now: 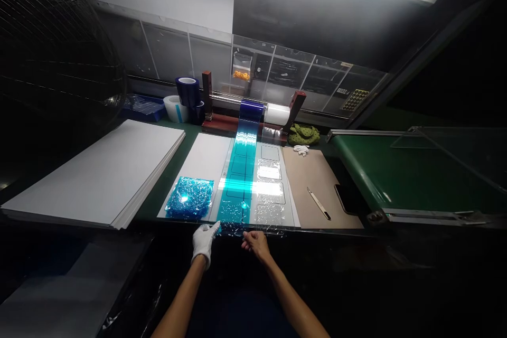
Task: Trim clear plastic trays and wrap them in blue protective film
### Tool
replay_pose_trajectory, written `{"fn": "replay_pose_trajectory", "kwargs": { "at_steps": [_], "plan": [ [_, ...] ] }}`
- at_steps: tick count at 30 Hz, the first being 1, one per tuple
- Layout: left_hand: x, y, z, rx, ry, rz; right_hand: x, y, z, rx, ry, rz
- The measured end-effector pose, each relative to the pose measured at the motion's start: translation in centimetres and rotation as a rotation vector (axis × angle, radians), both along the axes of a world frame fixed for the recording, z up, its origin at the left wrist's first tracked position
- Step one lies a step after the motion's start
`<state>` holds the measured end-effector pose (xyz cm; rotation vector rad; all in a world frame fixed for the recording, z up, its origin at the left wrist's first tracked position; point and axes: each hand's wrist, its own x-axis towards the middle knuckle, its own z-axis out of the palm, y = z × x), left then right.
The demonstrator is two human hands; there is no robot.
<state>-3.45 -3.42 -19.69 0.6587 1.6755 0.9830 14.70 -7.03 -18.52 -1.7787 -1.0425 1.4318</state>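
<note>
My left hand (pixel 204 241), in a white glove, pinches the near end of a blue film strip (pixel 241 169) at the table's front edge. My bare right hand (pixel 256 243) is closed on the near edge of a clear film (pixel 269 190) beside it. Both films run back over a white sheet (pixel 206 161) to a roller stand (pixel 253 113) holding a blue roll and a white roll. A crumpled blue film piece (pixel 190 198) lies to the left of the strip.
A stack of large white boards (pixel 99 174) fills the left. A brown board (pixel 317 185) carries a craft knife (pixel 319 204). A phone (pixel 348 198), a spare white glove (pixel 301 150), a green pouch (pixel 303 134), tape rolls (pixel 186 97) and a green conveyor (pixel 396 169) lie around.
</note>
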Motion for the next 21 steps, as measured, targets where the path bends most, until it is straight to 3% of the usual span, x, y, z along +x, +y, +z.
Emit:
{"fn": "replay_pose_trajectory", "kwargs": {
  "at_steps": [5,10,13,16,19,21],
  "plan": [
    [0.1,0.2,-0.2,-0.062,-0.069,0.004,0.1,-0.4,0.2,-0.010,-0.030,-0.009],
    [-1.9,-2.1,1.7,-0.124,-0.133,-0.002,3.3,-1.9,2.1,0.022,-0.132,0.014],
    [-3.3,-4.0,3.5,-0.157,-0.060,-0.001,8.8,-0.9,4.1,0.053,-0.310,-0.059],
    [-3.5,-5.0,4.7,-0.228,0.076,0.006,16.1,2.0,5.9,0.057,-0.582,-0.203],
    [-2.0,-4.7,5.1,-0.194,0.206,-0.120,22.7,5.4,6.6,0.012,-0.829,-0.315],
    [-0.2,-4.0,5.3,-0.104,0.311,-0.232,25.5,7.3,6.3,-0.021,-0.930,-0.319]
  ]
}}
